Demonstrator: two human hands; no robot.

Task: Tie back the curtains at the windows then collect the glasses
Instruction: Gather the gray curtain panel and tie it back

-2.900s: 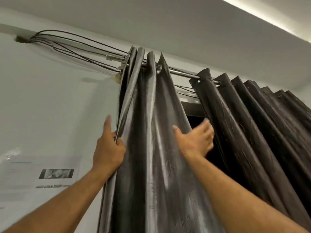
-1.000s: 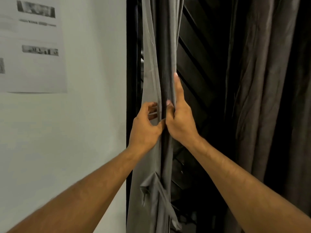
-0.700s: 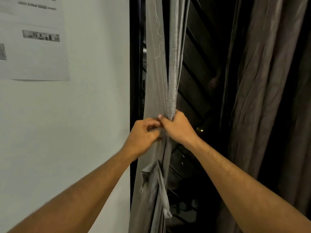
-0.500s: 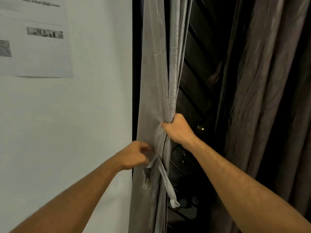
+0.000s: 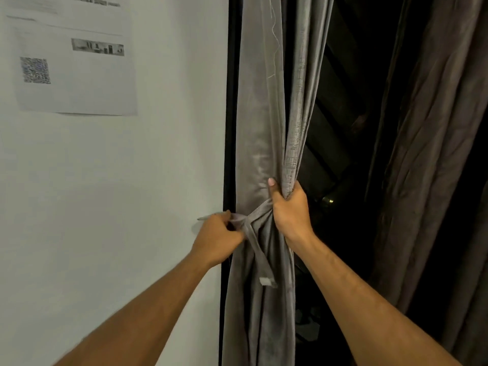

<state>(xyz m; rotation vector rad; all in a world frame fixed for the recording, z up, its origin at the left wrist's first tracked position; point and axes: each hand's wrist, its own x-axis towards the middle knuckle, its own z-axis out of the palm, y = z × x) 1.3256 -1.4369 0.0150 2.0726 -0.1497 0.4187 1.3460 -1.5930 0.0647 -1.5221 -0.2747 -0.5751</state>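
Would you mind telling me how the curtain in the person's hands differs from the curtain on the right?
The gathered curtain is bunched into a narrow column; the right curtain hangs loose and wide. The gathered curtain looks lighter grey, the right curtain darker and browner. The right hand grips the gathered curtain while the left hand holds its tie strap; nothing touches the right curtain. Both hang in vertical folds.
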